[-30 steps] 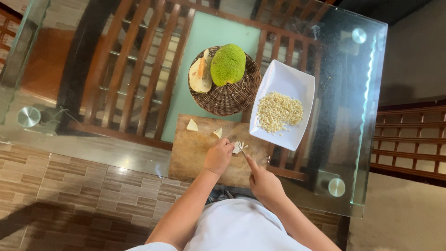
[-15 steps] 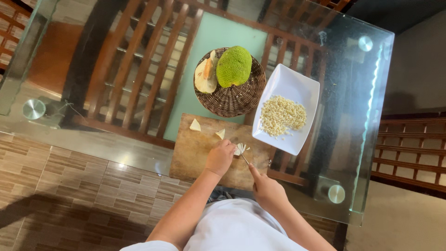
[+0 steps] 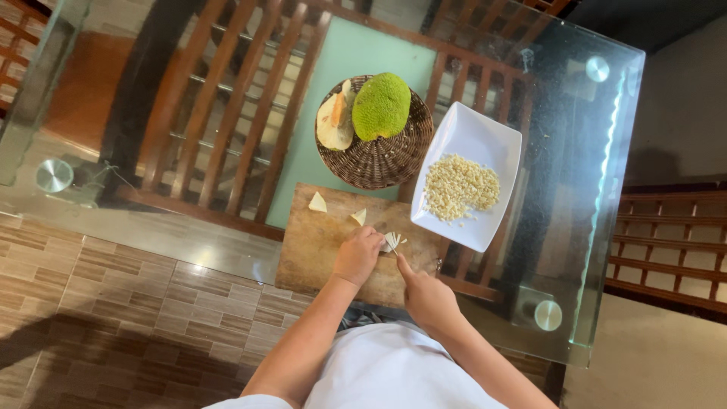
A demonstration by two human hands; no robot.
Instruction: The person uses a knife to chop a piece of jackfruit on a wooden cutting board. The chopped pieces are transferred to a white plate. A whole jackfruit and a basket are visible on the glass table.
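Two hands are at work over a wooden cutting board on a glass bench. Left hand is curled down on a small pale fruit piece, fingers closed over it, pinning it near the board's right edge. Right hand is closed round what is taken to be a knife handle; the blade itself is too small to be made out.

Judged as fine dicing. For a clean cut, left fingertips should be kept tucked back from the blade line, the piece held flat, and cuts kept narrow and even to match the bits already made.

Piece looks whitish, fanned into thin slivers at its free end. Two more pale wedges lie further up the board, apart from the hands. Diced bits are heaped in a white square dish just right of the board. A wicker basket behind holds a green bumpy breadfruit and a cut half.
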